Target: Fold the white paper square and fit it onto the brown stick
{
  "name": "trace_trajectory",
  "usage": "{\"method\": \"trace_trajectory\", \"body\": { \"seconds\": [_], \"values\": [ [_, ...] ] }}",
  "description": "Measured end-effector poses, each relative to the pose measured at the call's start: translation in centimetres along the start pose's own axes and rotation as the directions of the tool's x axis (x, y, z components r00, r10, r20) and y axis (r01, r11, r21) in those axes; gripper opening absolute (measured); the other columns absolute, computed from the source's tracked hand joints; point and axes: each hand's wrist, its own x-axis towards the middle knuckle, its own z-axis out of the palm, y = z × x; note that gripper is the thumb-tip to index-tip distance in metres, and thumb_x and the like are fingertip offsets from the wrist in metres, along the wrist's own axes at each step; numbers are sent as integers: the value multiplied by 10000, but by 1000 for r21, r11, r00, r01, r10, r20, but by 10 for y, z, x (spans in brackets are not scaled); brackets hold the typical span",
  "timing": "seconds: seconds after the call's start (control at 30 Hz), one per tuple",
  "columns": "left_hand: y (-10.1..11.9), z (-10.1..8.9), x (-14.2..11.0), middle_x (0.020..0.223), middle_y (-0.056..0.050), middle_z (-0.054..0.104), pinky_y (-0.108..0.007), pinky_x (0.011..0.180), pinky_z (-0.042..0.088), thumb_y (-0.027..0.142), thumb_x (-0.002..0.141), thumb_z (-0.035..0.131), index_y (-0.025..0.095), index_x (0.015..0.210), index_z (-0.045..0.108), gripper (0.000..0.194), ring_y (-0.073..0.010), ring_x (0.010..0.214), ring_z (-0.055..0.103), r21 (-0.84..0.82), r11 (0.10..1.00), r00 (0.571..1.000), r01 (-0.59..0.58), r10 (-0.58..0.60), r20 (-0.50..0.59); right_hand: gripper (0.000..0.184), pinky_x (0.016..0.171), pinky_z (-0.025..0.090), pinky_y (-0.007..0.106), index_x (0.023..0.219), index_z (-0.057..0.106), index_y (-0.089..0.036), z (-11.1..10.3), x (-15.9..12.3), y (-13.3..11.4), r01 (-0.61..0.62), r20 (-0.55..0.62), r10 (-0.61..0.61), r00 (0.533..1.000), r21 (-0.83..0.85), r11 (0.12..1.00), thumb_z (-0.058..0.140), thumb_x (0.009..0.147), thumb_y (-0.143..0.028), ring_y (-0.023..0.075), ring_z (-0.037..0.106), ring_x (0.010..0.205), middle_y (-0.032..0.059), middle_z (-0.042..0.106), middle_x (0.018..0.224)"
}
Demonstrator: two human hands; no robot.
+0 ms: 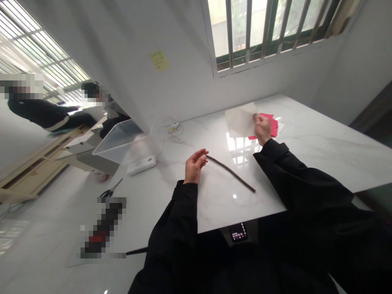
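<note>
My left hand [195,166] is at the middle of the white table, fingers bent toward the thumb around one end of a thin brown stick [230,170]. From those fingertips the stick slants down to the right across the tabletop. Farther back on the right, my right hand [262,127] pinches the edge of a pale, thin sheet of paper [241,119], smeared by motion. Beneath and behind that hand are red paper pieces [273,126] with some white paper beside them, partly covered.
Left of my hands stand a clear plastic bin [122,141] and a white power strip [141,165]. Scissors [112,190] lie nearer the left edge, by a pixelated dark object [104,228]. A phone [238,232] is below the table edge. Two people sit at the far left.
</note>
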Motion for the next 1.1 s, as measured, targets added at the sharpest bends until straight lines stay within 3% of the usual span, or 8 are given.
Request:
{"method": "trace_trajectory", "body": {
  "seconds": [0.07, 0.17, 0.23, 0.37, 0.57, 0.73, 0.93, 1.1],
  "values": [
    [1, 3, -1, 1178, -118, 781, -240, 656, 470, 397, 734, 844, 197, 1139, 773, 457, -95, 731, 621, 33, 999, 1000, -1, 1, 11, 590, 1069, 512, 437, 1404, 619, -80, -30, 19, -8, 182, -263, -256, 930, -276, 944, 204, 1133, -400, 290, 634, 1272, 230, 685, 1306],
    [0, 7, -3, 1148, -101, 780, -237, 646, 456, 378, 740, 827, 203, 1124, 769, 425, -104, 740, 622, 93, 995, 999, -25, 22, 33, 591, 1266, 308, 486, 1608, 460, -127, -54, 32, -3, 418, -75, -553, 830, -572, 705, 165, 1125, -300, 262, 314, 1597, 191, 409, 1671],
    [-2, 8, -2, 1114, -97, 782, -248, 648, 458, 371, 747, 815, 198, 1115, 769, 409, -117, 743, 625, 130, 990, 998, -46, 39, 56, 542, 1274, 279, 548, 1605, 477, -180, -52, 33, 16, 490, 188, -488, 852, -613, 620, 272, 1118, -299, 285, 289, 1606, 163, 418, 1677],
    [0, 8, -4, 1034, -90, 783, -274, 655, 465, 356, 764, 791, 185, 1068, 777, 348, -146, 746, 633, 205, 974, 992, -99, 82, 91, 536, 1235, 261, 696, 1553, 534, -192, -33, 28, 70, 464, 546, -49, 837, -658, 593, 407, 1091, -430, 371, 385, 1537, 188, 461, 1652],
    [8, -5, -66, 1032, -77, 769, -368, 747, 518, 300, 882, 683, 260, 991, 788, 157, -216, 817, 661, 595, 765, 953, -247, 304, 4, 716, 1276, 207, 671, 1653, 409, -233, -29, 27, 96, 444, 557, 57, 829, -717, 538, 264, 1067, -619, 361, 281, 1609, 131, 311, 1751],
    [14, -80, -170, 1148, -95, 741, -525, 1071, 473, 264, 870, 691, 294, 1039, 754, 183, -326, 1134, 659, 891, 441, 853, -105, 500, -147, 747, 1261, 228, 691, 1644, 429, -233, -31, 26, 103, 451, 549, 31, 835, -715, 534, 261, 1044, -644, 390, 300, 1594, 136, 326, 1743],
    [42, -213, -246, 1514, -143, 546, -682, 1197, 323, 517, 789, 761, 296, 1205, 699, 475, -457, 1464, 458, 868, 169, 583, 468, 679, -446, 659, 1240, 244, 696, 1605, 477, -237, -31, 26, 109, 466, 547, -14, 837, -699, 543, 342, 1058, -579, 398, 326, 1569, 182, 369, 1710],
    [39, -257, -261, 1726, -219, 274, -790, 1182, 264, 674, 802, 717, 265, 1468, 592, 792, -579, 1587, 205, 841, 35, 638, 540, 635, -436, 672, 1215, 248, 717, 1588, 506, -183, -30, 28, 113, 472, 544, -36, 838, -692, 547, 384, 1064, -586, 427, 351, 1545, 242, 404, 1673]
  ]
}}
